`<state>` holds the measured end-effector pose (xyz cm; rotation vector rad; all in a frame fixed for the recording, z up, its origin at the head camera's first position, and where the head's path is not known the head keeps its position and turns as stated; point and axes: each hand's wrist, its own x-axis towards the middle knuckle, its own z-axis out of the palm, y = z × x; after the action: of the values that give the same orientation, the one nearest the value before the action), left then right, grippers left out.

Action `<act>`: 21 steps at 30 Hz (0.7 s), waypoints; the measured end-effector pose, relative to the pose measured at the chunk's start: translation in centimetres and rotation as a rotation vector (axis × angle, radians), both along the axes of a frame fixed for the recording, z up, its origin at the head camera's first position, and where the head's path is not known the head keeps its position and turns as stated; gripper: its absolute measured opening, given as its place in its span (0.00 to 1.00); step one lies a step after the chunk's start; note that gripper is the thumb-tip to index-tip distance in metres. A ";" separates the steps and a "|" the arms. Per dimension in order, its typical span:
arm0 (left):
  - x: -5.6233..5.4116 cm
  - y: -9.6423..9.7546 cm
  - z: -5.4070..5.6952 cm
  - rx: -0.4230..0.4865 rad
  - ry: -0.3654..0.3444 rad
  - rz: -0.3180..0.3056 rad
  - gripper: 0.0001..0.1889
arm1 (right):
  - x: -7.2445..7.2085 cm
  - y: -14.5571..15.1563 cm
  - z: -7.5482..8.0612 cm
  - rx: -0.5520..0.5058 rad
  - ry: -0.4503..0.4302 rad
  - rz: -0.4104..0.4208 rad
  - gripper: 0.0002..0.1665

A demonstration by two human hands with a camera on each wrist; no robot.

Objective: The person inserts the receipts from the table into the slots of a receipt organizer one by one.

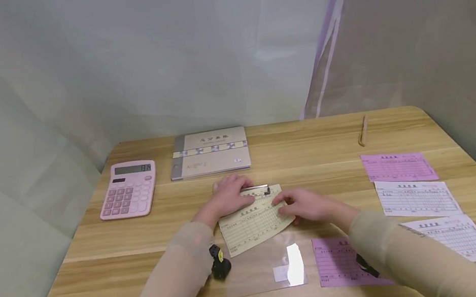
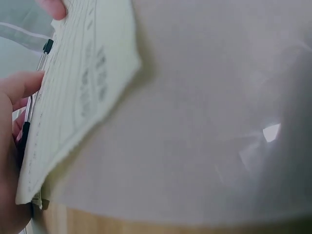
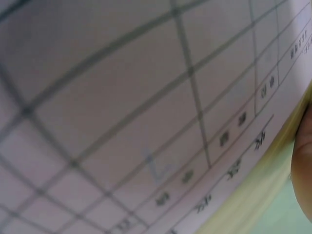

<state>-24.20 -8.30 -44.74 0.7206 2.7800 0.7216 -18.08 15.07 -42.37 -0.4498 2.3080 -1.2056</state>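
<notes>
Cream forms [image 1: 256, 228], at least two overlapping, lie over the upper part of one clear clipboard [image 1: 257, 279] on the table [image 1: 312, 152]. The left hand [image 1: 230, 196] has its grip round the single metal clip [image 1: 258, 187]; the right hand's [image 1: 305, 206] grip pinches the top cream form's right edge. Two pink forms [image 1: 400, 167] and two white forms [image 1: 418, 197] lie to the right; beyond are one calculator [image 1: 128, 189], one book [image 1: 211, 153] and one pen [image 1: 363, 131].
</notes>
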 end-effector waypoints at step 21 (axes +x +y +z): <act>0.1 0.3 0.5 -0.031 0.000 0.002 0.20 | 0.1 -1.1 -0.7 0.122 0.169 -0.065 0.25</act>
<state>-24.13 -7.96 -44.28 0.7121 2.7864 0.6774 -17.94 13.95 -43.10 -0.4518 2.5414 -1.0857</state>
